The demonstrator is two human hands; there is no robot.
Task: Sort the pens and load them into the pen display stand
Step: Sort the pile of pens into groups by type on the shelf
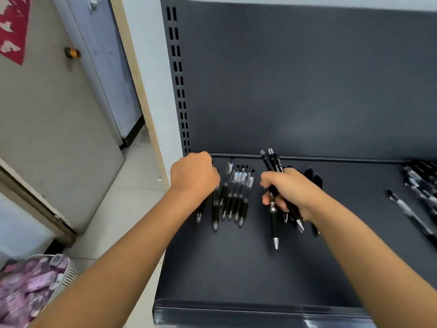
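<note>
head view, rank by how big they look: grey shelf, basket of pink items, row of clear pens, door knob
1. grey shelf
2. basket of pink items, though nearer the camera and cut off by the frame
3. row of clear pens
4. door knob

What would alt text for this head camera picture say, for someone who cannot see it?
A person's right hand grips a bunch of black pens above a dark grey shelf. The left hand, fingers curled out of sight, sits at the left end of a row of clear-barrelled pens lying side by side. At the shelf's right edge lie more pens.
</note>
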